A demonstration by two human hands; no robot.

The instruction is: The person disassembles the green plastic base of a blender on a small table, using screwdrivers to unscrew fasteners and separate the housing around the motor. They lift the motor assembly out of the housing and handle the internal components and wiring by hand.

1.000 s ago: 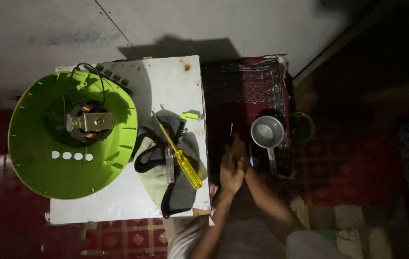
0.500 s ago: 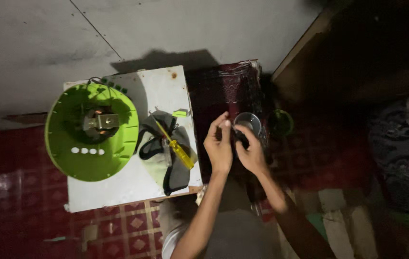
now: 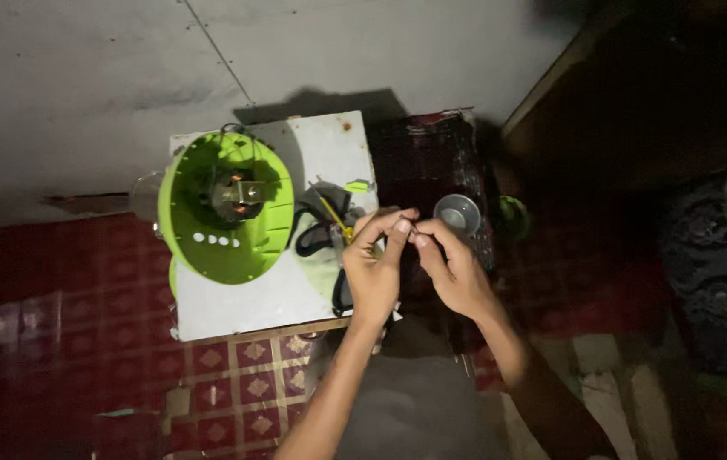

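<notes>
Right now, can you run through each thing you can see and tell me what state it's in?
Green fan housing: lying open side up on the white table, motor exposed in its middle.
Yellow-handled screwdriver: lying on the table, partly hidden behind the left hand.
Small metal cup: upright, open; contents cannot be told.
Left hand: raised, fingertips pinched on something too small to tell.
Right hand: raised, fingertips meeting the left's.

White board (image 3: pixel 312 140) on red patterned floor (image 3: pixel 235 375); green fan housing (image 3: pixel 225 209), yellow-handled screwdriver (image 3: pixel 332 217) atop
</notes>
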